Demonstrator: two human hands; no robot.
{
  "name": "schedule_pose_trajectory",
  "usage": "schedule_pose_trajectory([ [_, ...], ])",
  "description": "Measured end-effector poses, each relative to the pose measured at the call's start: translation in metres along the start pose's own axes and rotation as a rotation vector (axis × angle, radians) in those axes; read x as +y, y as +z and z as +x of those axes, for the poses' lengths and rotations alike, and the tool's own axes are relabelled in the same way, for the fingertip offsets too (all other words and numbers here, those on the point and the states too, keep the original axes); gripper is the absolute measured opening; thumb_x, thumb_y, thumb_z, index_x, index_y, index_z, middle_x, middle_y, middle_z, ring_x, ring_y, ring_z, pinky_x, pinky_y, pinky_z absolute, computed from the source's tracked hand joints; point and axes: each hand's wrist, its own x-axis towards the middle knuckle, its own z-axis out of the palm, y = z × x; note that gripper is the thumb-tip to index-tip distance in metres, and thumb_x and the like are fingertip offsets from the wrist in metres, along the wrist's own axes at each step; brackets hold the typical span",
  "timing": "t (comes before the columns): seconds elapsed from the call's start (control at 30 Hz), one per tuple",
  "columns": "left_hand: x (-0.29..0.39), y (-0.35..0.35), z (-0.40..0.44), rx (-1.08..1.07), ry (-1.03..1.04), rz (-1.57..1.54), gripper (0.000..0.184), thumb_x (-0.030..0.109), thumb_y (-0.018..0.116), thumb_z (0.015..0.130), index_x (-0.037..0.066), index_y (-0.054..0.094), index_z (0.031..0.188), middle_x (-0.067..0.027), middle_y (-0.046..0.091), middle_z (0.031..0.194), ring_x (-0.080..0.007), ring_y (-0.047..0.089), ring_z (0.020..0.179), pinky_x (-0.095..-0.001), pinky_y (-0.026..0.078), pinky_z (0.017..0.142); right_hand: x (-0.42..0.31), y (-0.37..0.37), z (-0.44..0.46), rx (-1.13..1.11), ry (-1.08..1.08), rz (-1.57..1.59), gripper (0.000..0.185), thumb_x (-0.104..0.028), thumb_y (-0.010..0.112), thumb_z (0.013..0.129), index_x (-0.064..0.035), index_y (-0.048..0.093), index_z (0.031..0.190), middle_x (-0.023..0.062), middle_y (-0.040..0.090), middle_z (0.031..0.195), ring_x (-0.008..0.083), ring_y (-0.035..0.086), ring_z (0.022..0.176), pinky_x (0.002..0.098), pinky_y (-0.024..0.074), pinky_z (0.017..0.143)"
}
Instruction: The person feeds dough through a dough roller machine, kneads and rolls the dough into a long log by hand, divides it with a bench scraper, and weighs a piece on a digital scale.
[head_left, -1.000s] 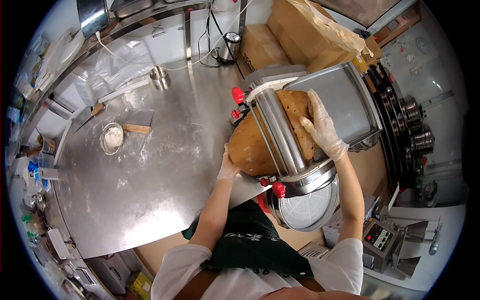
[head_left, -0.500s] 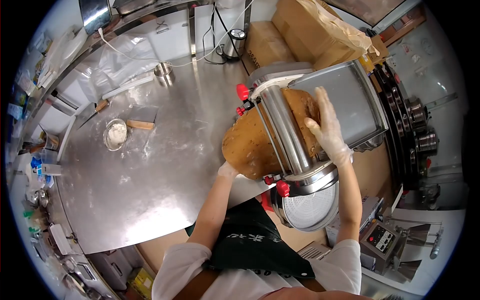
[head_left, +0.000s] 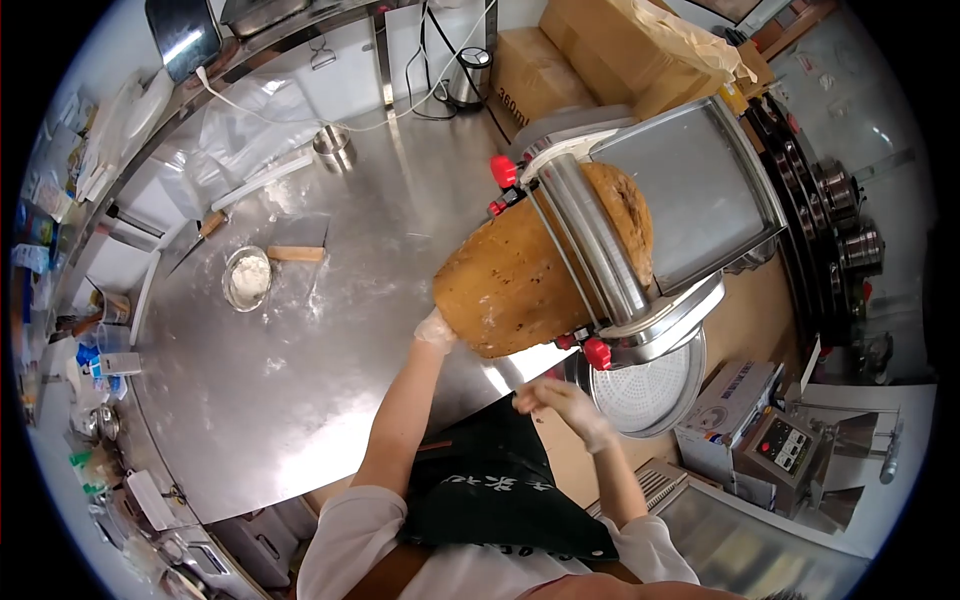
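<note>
A broad sheet of brown, speckled dough (head_left: pixel 510 280) passes through the steel roller of a dough sheeter (head_left: pixel 598 250) and droops over its left side. At the sheet's lower left edge, my left hand (head_left: pixel 434 328), in a clear glove, holds the dough from below; its fingers are mostly hidden under it. My right hand (head_left: pixel 565 405), also gloved, is in front of the machine, close to my dark apron (head_left: pixel 490 480). Its fingers are loosely bent and slightly blurred, and no object shows in them. Red knobs (head_left: pixel 597 352) stick out from the sheeter's near end.
On the steel table (head_left: pixel 300 390) stand a bowl of flour (head_left: pixel 247 279), a dough scraper (head_left: pixel 297 254), a knife (head_left: pixel 211 224) and a metal cup (head_left: pixel 333 148). Cardboard boxes (head_left: pixel 540 80) are behind the sheeter. A perforated round tray (head_left: pixel 645 385) lies below it.
My right hand has left the dough on the sheeter's right side and come down in front of the machine. My left hand still supports the sheet, which now extends straighter toward the lower left.
</note>
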Motion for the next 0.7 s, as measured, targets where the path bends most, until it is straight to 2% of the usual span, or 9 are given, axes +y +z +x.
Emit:
schedule_pose_trajectory([
  [0.03,0.005,-0.001,-0.005,0.016,0.003,0.044,0.053,0.036,0.036,0.11,0.01,0.035,0.156,-0.0115,0.044,0.156,-0.0277,0.043,0.143,-0.0461,0.037,0.119,0.042,-0.006,0.028,0.094,0.09,0.098,0.037,-0.023,0.05,0.106,0.0001,0.061,0.133,0.0113,0.07,0.119,0.0229,0.065,0.114,0.0335,0.0472,0.103],
  [0.1,0.013,-0.004,-0.015,0.054,0.009,0.117,0.053,0.036,0.036,0.11,0.01,0.035,0.156,-0.0115,0.043,0.156,-0.0276,0.042,0.143,-0.0459,0.037,0.119,0.077,-0.006,0.063,0.224,0.07,0.275,0.041,-0.026,0.046,0.106,-0.0046,0.055,0.14,0.0096,0.063,0.133,0.0224,0.059,0.122,0.0348,0.0454,0.106],
  [0.23,0.022,-0.012,-0.033,0.11,-0.025,0.097,0.053,0.036,0.035,0.11,0.01,0.034,0.157,-0.0116,0.043,0.156,-0.0274,0.042,0.143,-0.0456,0.037,0.119,0.059,0.014,0.138,0.303,-0.241,0.691,0.055,-0.045,0.044,0.106,-0.0117,0.045,0.15,0.0053,0.048,0.149,0.0248,0.05,0.133,0.0397,0.0435,0.111],
  [0.27,0.022,-0.014,-0.036,0.112,-0.054,-0.012,0.053,0.036,0.035,0.11,0.01,0.034,0.157,-0.0116,0.043,0.156,-0.0273,0.042,0.144,-0.0456,0.036,0.119,0.052,0.013,0.155,0.318,-0.299,0.775,0.055,-0.044,0.045,0.106,-0.0117,0.045,0.15,0.0053,0.048,0.149,0.0248,0.05,0.132,0.0398,0.0437,0.11],
  [0.33,0.021,-0.039,-0.035,0.031,-0.236,-0.91,0.055,0.035,0.042,0.108,0.009,0.034,0.157,-0.0102,0.043,0.157,-0.0255,0.043,0.143,-0.042,0.038,0.118,0.039,0.007,0.18,0.349,-0.376,0.883,0.054,-0.044,0.045,0.106,-0.0115,0.045,0.149,0.0053,0.049,0.148,0.0247,0.051,0.131,0.0398,0.0441,0.109],
  [0.4,0.023,-0.053,-0.035,-0.02,-0.285,-1.125,0.058,0.035,0.045,0.107,0.01,0.034,0.157,-0.008,0.04,0.158,-0.0241,0.042,0.143,-0.0392,0.037,0.118,0.027,-0.002,0.195,0.38,-0.423,0.941,0.054,-0.044,0.045,0.106,-0.0113,0.046,0.149,0.0053,0.049,0.147,0.0246,0.051,0.13,0.0398,0.0445,0.108],
  [0.57,0.058,-0.021,-0.071,-0.032,-0.084,0.011,0.063,0.035,0.049,0.104,0.014,0.028,0.16,-0.0012,0.028,0.166,-0.0212,0.031,0.149,-0.0346,0.032,0.121,0.012,-0.029,0.201,0.43,-0.495,0.976,0.053,-0.043,0.046,0.105,-0.0109,0.047,0.147,0.0053,0.051,0.145,0.0244,0.052,0.128,0.0399,0.0455,0.106],
  [0.63,0.058,-0.04,-0.067,-0.227,0.022,0.171,0.066,0.036,0.052,0.103,0.013,0.029,0.16,-0.0023,0.03,0.165,-0.0217,0.033,0.148,-0.0351,0.033,0.119,0.008,-0.039,0.197,0.448,-0.512,0.982,0.053,-0.043,0.047,0.105,-0.0108,0.047,0.147,0.0052,0.051,0.144,0.0243,0.052,0.127,0.04,0.0459,0.105],
  [0.7,0.057,-0.049,-0.064,-0.308,0.074,0.217,0.062,0.036,0.052,0.103,0.012,0.034,0.157,-0.0032,0.036,0.16,-0.0216,0.039,0.143,-0.0356,0.038,0.115,0.005,-0.048,0.196,0.46,-0.524,0.977,0.052,-0.042,0.047,0.105,-0.0106,0.047,0.146,0.0052,0.052,0.143,0.0242,0.053,0.126,0.04,0.0462,0.104],
])
